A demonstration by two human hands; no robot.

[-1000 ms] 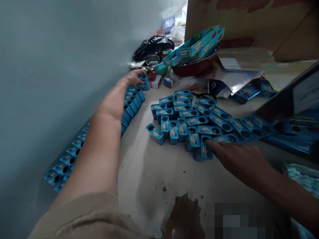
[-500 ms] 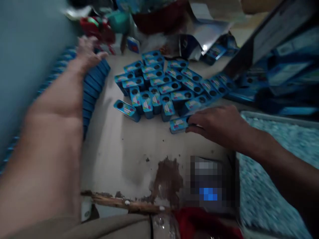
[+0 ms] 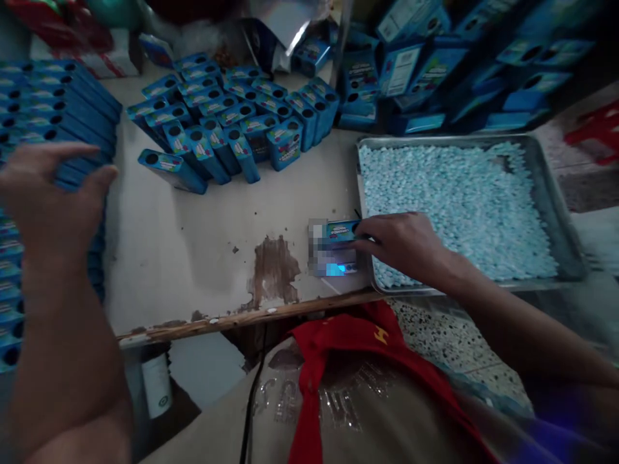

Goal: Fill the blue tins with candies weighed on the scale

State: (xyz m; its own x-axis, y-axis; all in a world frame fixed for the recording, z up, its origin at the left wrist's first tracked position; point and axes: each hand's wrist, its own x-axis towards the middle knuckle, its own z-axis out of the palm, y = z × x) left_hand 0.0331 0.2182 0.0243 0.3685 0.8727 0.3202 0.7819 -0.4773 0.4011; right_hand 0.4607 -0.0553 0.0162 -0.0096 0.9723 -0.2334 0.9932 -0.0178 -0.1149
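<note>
My right hand (image 3: 403, 238) pinches the end of a small blue box (image 3: 342, 230) with a dark round hole in its top. That box is just left of a metal tray (image 3: 367, 187) full of pale blue pellets (image 3: 449, 200), over a blurred-out device lying at the table edge. My left hand (image 3: 58, 180) is held over stacked rows of blue boxes (image 3: 91, 106) at the left, thumb and fingers apart, with nothing seen between them. A loose group of standing blue boxes (image 3: 236, 116) fills the back middle of the table, one box leaning at its front left.
A heap of blue boxes (image 3: 420, 71) lies behind the tray. Plastic bags and a silvery pouch (image 3: 285, 26) are at the back. The pale tabletop (image 3: 203, 238) has a worn brown patch (image 3: 275, 267) and a chipped wooden front edge (image 3: 242, 319).
The view has shifted right and down. My right hand has carried the blue box from beside the group toward the tray and front edge. My left hand has come back nearer along the stacked rows.
</note>
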